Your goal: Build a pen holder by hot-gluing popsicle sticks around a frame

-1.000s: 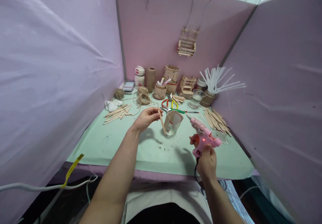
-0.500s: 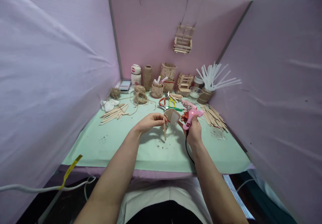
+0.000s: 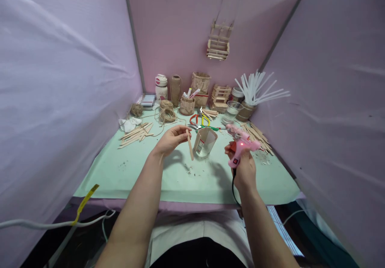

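My left hand point(image 3: 172, 139) pinches a wooden craft stick point(image 3: 190, 147) that hangs downward above the green table cover point(image 3: 144, 171). Just right of the stick stands a clear plastic cup point(image 3: 205, 141) partly clad in wooden sticks. My right hand point(image 3: 244, 167) is closed around the handle of a pink glue gun point(image 3: 239, 144), its red light on and its nozzle pointing up and left, a little to the right of the cup. A black cord runs down from the gun.
Loose craft sticks lie at the left point(image 3: 135, 133) and right point(image 3: 255, 135). Pliers and scissors point(image 3: 201, 121), twine point(image 3: 167, 114), jute-wrapped jars point(image 3: 200, 85), a stick crate point(image 3: 221, 97) and a jar of white sticks point(image 3: 255, 95) line the back. Pink partitions enclose the table.
My right hand brought the glue gun up beside the cup, then drew it back to the right and lower. The left hand kept the stick, tilting it slightly.
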Demonstrator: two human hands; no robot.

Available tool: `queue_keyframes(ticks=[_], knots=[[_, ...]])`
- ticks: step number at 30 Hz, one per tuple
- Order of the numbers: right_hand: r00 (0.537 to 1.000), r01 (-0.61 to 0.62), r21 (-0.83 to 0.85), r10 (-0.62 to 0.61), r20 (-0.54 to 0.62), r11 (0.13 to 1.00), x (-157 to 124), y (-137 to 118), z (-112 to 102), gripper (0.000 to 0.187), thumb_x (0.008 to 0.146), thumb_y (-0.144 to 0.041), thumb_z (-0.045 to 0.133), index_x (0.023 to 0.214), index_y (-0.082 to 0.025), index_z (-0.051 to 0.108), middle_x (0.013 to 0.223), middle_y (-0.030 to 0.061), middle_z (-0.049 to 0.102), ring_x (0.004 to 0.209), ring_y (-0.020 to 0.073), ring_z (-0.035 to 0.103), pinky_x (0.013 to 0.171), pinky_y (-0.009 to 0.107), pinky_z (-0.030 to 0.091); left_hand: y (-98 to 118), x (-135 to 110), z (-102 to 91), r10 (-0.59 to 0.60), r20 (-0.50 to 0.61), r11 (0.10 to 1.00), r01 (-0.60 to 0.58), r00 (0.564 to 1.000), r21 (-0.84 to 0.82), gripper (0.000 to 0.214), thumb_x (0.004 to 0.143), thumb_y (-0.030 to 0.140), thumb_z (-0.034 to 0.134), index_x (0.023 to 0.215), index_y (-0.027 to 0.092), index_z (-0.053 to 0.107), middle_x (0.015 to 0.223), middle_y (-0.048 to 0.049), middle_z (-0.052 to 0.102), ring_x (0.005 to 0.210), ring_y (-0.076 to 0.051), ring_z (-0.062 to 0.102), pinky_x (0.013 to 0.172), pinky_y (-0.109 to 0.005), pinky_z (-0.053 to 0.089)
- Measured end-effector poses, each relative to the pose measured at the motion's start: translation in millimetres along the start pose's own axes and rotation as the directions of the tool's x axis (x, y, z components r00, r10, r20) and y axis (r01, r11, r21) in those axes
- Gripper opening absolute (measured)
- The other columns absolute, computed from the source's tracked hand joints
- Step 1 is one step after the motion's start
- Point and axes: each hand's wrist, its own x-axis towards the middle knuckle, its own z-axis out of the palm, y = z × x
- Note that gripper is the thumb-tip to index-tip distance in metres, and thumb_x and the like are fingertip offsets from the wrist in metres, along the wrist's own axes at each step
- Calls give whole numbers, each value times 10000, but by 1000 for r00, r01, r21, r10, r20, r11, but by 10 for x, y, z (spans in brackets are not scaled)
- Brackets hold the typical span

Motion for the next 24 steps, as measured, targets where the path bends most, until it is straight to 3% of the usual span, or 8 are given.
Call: queue_keyframes(ticks=[4,7,15,24], knots=[[986,-94,-199,118,117,976,-449,-138,-95,520,903,-592,393,1016,-158,656,958,101,662,696,147,571,555,248,417,32,-22,13,47,-9,994,-48,999,-97,256,667,254,790,885,175,681,788,-21,657,790,-130,610,776,-276,467],[961,-110,-318,183,207,942,-628,-189,-69,570,883,-631,385,1005,-152,669,924,98,671,629,136,540,510,238,406,25,-29,22,56,-4,987,-56,998,-148,234,656,240,800,845,168,683,783,-17,656,784,-123,606,766,-267,472],[948,-78,-402,193,254,912,-666,-206,154,676,801,-733,410,938,-127,675,816,107,682,548,136,509,467,247,418,35,-46,33,33,22,987,-29,999,-155,230,647,263,808,804,142,692,750,-27,646,735,-116,598,737,-257,489],[949,-65,-431,190,253,900,-681,-139,159,688,801,-736,399,959,-120,660,830,116,671,588,154,530,478,255,404,34,-57,51,-1,35,991,6,999,-137,258,590,234,839,781,124,703,739,-42,661,705,-127,610,728,-275,490]])
